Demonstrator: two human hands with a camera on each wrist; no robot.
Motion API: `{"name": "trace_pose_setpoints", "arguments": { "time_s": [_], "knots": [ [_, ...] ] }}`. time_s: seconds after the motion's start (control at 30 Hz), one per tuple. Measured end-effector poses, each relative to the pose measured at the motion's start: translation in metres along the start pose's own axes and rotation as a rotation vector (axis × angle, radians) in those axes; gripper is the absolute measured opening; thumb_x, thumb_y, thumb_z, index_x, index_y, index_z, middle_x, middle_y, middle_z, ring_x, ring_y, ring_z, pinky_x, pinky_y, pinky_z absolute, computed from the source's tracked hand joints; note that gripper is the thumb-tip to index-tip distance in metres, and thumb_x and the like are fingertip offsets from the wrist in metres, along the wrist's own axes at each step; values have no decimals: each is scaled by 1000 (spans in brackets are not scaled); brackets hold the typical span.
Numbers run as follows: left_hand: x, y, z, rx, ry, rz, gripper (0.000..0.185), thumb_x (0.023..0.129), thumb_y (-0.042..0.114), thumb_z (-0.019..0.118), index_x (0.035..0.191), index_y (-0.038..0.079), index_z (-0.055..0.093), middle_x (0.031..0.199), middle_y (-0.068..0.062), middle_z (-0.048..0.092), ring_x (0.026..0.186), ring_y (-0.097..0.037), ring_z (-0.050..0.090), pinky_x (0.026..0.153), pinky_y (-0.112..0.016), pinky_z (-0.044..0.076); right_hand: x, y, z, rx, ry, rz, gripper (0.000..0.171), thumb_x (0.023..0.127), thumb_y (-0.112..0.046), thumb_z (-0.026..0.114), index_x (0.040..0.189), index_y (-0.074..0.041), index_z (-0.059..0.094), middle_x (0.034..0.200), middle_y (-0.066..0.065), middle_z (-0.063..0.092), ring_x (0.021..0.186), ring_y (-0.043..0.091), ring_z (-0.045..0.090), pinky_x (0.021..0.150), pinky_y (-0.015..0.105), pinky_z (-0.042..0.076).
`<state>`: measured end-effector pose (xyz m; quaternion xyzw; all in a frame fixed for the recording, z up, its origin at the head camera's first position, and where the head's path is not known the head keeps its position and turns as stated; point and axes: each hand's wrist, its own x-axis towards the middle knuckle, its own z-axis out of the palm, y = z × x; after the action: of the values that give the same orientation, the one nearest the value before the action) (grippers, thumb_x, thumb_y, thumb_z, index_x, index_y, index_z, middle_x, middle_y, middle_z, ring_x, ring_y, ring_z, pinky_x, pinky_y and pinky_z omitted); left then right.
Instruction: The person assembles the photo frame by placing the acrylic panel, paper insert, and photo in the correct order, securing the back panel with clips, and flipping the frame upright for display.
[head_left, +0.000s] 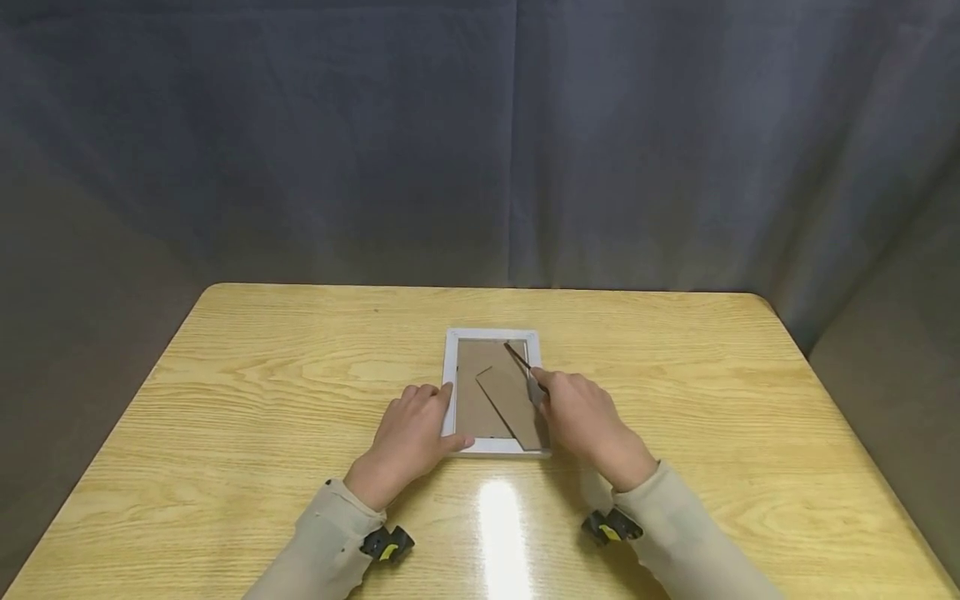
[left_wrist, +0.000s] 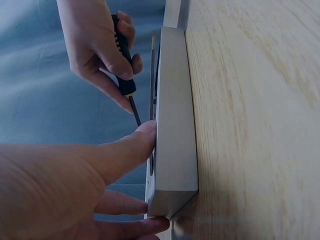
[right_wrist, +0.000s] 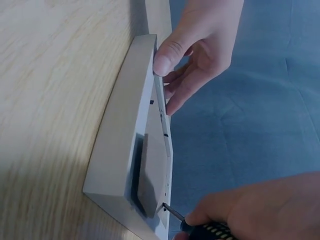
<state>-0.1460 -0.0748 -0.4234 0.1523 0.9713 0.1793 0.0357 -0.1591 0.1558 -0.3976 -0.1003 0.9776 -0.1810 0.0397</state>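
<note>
A white picture frame (head_left: pixel 451 358) lies face down on the table, its brown backing board (head_left: pixel 470 408) showing. Slanting across the backing is a brown stand flap (head_left: pixel 513 408). My left hand (head_left: pixel 408 433) grips the near left corner, thumb on the near rail and fingers at the left rail. In my right hand (head_left: pixel 588 421) is a screwdriver (head_left: pixel 517 356) with a black handle (left_wrist: pixel 124 55), held over the right rail. Its metal shaft points to the far right inner part of the frame. The right wrist view shows the tip at a small dark tab (right_wrist: pixel 164 206) along the backing's edge.
The light wood-grain table (head_left: pixel 262 400) extends around the frame on all sides. A dark grey curtain (head_left: pixel 360 150) hangs behind the table and at both sides. Black wrist straps (head_left: pixel 387 544) sit over the light sleeves.
</note>
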Motion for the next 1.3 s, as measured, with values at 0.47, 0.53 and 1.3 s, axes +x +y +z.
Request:
{"name": "trace_pose_setpoints", "arguments": {
  "time_s": [0.47, 0.53, 1.3],
  "knots": [
    [0, 1, 0, -1, 5, 2, 83, 82, 46, 82, 142, -5, 54, 133, -22, 64, 120, -37, 58, 96, -51, 51, -2, -4, -7, 21, 118, -37, 45, 98, -14, 58, 143, -18, 60, 104, 14, 74, 61, 19, 50, 47, 31, 36],
    [0, 1, 0, -1, 2, -1, 83, 82, 46, 82, 142, -5, 54, 133, -22, 64, 120, -37, 58, 96, -51, 51, -3, -4, -6, 47, 123, -43, 45, 98, -15, 59, 143, -18, 59, 106, 13, 74, 61, 19, 50, 47, 31, 36],
    [0, 1, -1, 8, 7, 16, 83, 82, 45, 83, 141, -6, 54, 133, -22, 64, 119, -38, 59, 96, -51, 52, -12, -17, 16, 27, 40, -144, 55, 90, -7, 67, 144, -12, 57, 94, 11, 71, 61, 14, 49, 48, 27, 39]
  ]
}}
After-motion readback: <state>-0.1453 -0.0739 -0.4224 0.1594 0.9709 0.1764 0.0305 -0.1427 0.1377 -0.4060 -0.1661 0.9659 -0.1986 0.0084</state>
